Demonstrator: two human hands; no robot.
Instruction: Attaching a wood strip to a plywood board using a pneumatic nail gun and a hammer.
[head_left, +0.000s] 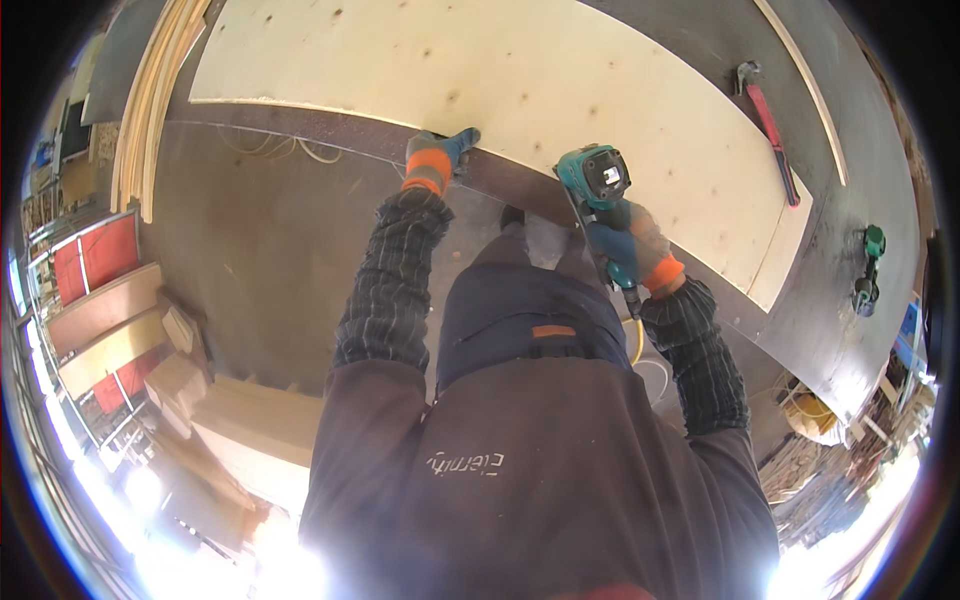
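Note:
A long pale plywood board with dark knots lies across the dark tabletop before me. My left hand, in a blue glove with an orange cuff, touches the board's near edge. Its thumb stretches to the right, away from the other fingers, which are partly hidden. To the right, my right hand, gloved alike, is wrapped round the handle of a teal and black nail gun. The tool's head is over the board's near edge; whether its nose touches the wood I cannot tell.
On the board's right part lies a claw hammer with a red handle. Beyond it are a thin wood strip and a green-and-black tool. Long strips are bundled at left, above stacked boards. A yellow hose hangs near my right forearm.

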